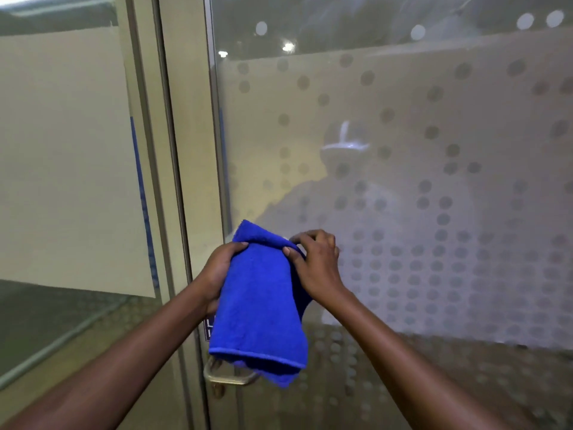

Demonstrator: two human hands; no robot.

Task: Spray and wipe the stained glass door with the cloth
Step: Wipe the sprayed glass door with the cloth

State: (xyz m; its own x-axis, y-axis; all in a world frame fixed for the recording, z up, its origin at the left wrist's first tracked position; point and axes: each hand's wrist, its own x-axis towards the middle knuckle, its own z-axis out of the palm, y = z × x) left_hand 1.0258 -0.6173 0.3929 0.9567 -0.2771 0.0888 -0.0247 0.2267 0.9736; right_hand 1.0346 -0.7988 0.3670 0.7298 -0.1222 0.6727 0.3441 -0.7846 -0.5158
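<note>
A blue cloth [260, 305] hangs folded in front of the glass door [434, 169], held at chest height. My left hand [221, 268] grips its upper left edge. My right hand [316, 262] pinches its upper right corner, fingers curled over the fold. The door pane carries a frosted film with rows of round dots and shows smears and a faint reflection of a person. No spray bottle is in view.
The door's metal frame [192, 150] runs down the left of the pane, with a lever handle [229, 378] just below the cloth. A fixed glass panel [62, 150] with frosted film lies to the left.
</note>
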